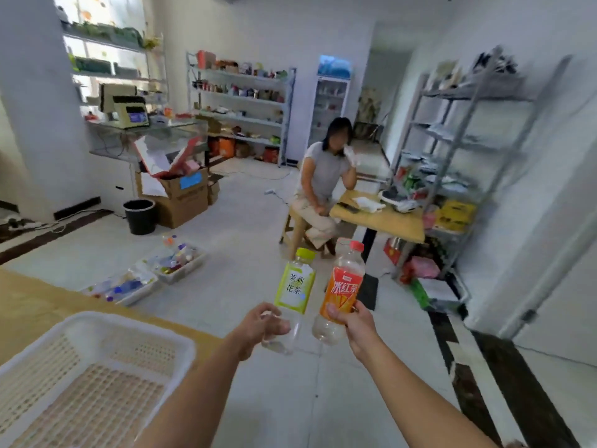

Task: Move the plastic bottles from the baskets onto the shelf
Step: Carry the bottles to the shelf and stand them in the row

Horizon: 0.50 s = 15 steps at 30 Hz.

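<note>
Plastic bottles were up in both hands in the head view, held upright side by side over the floor, close together though I could not tell whether they touched. The left hand (261,331) had its fingers (277,326) curled round the clear lower body of the green-labelled bottle (295,292). The right hand (350,328) gripped the orange-labelled bottle (342,292) at the bottom edge of its label. Both bottles looked empty through their clear lower parts, so they would likely be very light, thin-walled and easy to dent under a hard squeeze. The smooth plastic could also slip. The ribbed lower body, where both hands sat, seemed the soundest hold, and both caps were on. By count, there were two bottles in hand and three baskets in view. One white basket (129,321) stood on the bench (29,305) at the lower left. Two floor baskets (181,276) lay well apart from the hands, both holding more bottles, too blurred to count. A metal shelf (465,130) stood at the right, probably the goal, though other racks lined the far wall.
</note>
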### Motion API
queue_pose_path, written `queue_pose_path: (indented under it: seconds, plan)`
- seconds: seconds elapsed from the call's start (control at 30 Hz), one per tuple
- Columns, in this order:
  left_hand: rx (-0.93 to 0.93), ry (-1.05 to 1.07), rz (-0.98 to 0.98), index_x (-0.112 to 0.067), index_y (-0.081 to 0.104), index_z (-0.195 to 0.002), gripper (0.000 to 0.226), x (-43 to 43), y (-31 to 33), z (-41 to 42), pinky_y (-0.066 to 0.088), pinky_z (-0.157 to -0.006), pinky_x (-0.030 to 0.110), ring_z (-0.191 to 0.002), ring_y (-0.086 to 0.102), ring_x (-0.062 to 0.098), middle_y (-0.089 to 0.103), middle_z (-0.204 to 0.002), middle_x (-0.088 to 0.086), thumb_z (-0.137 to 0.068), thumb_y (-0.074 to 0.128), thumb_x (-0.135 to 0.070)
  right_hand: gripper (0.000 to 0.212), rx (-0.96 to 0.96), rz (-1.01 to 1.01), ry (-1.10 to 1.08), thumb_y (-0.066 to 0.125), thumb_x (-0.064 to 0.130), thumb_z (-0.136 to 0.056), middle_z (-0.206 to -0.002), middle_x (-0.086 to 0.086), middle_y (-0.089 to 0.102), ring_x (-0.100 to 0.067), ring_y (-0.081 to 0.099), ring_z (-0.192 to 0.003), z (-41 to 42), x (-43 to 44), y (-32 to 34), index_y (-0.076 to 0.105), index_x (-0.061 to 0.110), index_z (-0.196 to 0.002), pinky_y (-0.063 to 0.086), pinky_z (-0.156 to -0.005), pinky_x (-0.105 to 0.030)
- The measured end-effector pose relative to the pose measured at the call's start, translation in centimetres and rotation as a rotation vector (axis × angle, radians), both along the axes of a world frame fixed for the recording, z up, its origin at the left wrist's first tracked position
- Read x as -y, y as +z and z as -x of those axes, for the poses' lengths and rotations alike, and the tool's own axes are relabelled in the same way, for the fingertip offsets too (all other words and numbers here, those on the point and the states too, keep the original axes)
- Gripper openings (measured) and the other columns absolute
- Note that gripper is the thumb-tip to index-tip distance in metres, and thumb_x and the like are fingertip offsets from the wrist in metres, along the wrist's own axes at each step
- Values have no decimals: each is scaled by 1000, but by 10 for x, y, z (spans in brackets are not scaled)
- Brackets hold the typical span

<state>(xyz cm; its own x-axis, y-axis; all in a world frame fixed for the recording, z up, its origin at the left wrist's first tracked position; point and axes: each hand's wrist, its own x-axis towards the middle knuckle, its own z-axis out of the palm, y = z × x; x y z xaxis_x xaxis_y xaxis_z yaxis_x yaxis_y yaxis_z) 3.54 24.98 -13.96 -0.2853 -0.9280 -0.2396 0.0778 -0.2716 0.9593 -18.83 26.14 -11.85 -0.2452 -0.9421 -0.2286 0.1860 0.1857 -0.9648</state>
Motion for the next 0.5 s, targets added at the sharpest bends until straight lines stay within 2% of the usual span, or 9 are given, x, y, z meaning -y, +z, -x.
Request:
queue_pose_path:
  seconds: [0.13,0.2,0.27,0.37,0.43,0.5]
  plan:
    - [-48,-215,34,-9,53,-93,43,-14,21,121,39,-51,22,-56,48,14,60,-67,0,-56,76,-13,46,-20,20,-205,83,2,-69,-103,-7,70,-23,65,-95,113,-64,12,60,11,-109,48,-87,-32]
    - [-53,-335,47,-8,54,-97,45,-29,27,184,43,-49,20,-55,53,11,61,-67,-1,-58,75,-13,48,-17,30,-307,83,2,-69,-104,-7,70,-23,65,-97,165,-104,18,60,12,-109,48,-91,-34]
    - [-52,-449,53,-4,56,-104,48,-49,31,245,47,-49,21,-57,60,9,62,-75,4,-61,76,-10,49,-23,42,-431,84,2,-67,-106,-9,70,-26,65,-101,213,-148,23,60,14,-108,48,-97,-40]
    - [-53,-623,57,-4,57,-110,55,-88,36,329,52,-63,29,-77,66,16,66,-94,12,-60,80,-7,55,-48,41,-591,85,3,-66,-107,-8,71,-27,65,-103,270,-216,30,60,14,-114,47,-100,-44]
    - [-60,-739,64,-5,57,-110,58,-119,40,379,51,-75,36,-86,66,22,68,-98,12,-57,80,-10,54,-75,26,-695,85,5,-66,-106,-6,71,-25,66,-102,299,-261,33,60,15,-113,48,-100,-44]
    - [-58,-853,70,-2,55,-114,58,-149,44,423,51,-82,42,-91,65,28,67,-102,15,-62,81,-3,56,-84,14,-802,85,5,-67,-108,-7,71,-26,66,-102,321,-305,36,59,12,-116,47,-100,-46]
